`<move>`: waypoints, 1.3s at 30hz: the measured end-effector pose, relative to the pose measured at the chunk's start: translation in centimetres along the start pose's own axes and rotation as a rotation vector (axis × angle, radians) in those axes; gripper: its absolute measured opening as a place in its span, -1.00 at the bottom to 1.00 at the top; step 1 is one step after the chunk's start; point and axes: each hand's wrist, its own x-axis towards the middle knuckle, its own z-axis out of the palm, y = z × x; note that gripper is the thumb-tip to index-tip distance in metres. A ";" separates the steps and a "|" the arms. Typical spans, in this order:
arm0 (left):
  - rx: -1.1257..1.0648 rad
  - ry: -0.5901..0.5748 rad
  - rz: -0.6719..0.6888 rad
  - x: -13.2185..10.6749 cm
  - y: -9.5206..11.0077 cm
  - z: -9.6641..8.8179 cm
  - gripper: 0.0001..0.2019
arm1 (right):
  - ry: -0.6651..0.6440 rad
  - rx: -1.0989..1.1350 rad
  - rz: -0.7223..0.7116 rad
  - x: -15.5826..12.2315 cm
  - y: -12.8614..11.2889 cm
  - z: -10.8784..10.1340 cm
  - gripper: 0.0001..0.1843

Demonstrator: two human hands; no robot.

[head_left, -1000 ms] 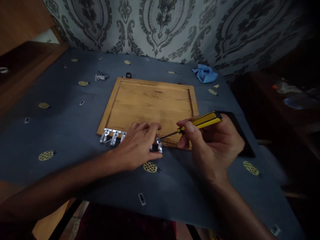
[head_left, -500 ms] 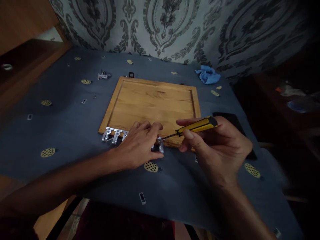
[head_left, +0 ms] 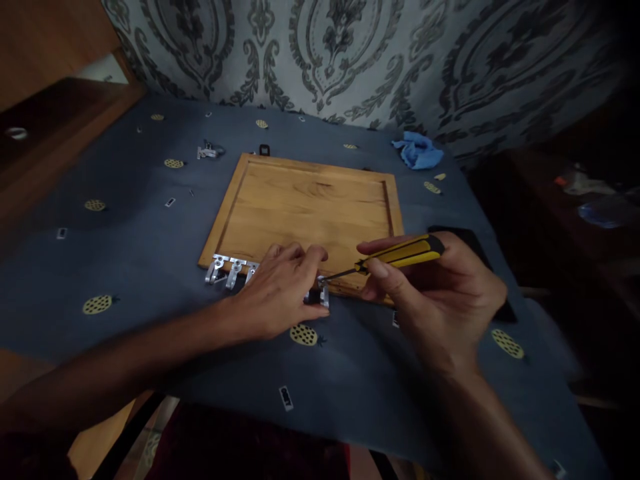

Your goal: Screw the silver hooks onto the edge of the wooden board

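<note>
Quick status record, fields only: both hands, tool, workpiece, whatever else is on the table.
Workpiece: wooden board flat on patterned tablecloth
Left hand: grips the metal hook rail at the board's near edge
Right hand: holds yellow-black screwdriver, tip at the rail's right end
Far side: blue cloth right, loose metal part left

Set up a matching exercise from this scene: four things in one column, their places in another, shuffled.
Things
1. screwdriver
2. blue cloth
3. metal hook strip
4. wooden board

Places
A. held under the left hand, at the board's near edge
B. flat on the tablecloth, mid-table
C. gripped in the right hand
D. crumpled at the far side, near the wall

Pairs: 1-C, 2-D, 3-A, 4-B
</note>
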 end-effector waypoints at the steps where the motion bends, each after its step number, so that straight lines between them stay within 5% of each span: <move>1: -0.002 -0.003 -0.006 0.0 0.0 0.0 -0.45 | 0.012 0.005 -0.003 0.0 0.1 0.0 -0.82; 9: -0.005 0.016 0.036 -0.1 -0.1 0.1 -0.40 | -0.062 0.007 0.050 0.4 0.1 -0.3 -0.72; 15: -0.007 0.018 0.033 -0.1 -0.1 0.1 -0.43 | 0.032 0.080 0.005 0.4 0.8 0.4 -0.83; 23: 0.004 0.010 0.032 0.0 0.0 0.0 -0.43 | 0.093 0.115 0.049 0.2 0.9 0.5 -0.63; 30: 0.001 0.000 0.023 0.0 0.1 -0.1 -0.44 | -0.096 0.089 0.048 0.6 1.1 -0.1 -0.75; 39: -0.005 0.023 0.016 -0.1 0.1 0.0 -0.46 | -0.023 0.156 0.067 1.1 1.7 0.7 -0.82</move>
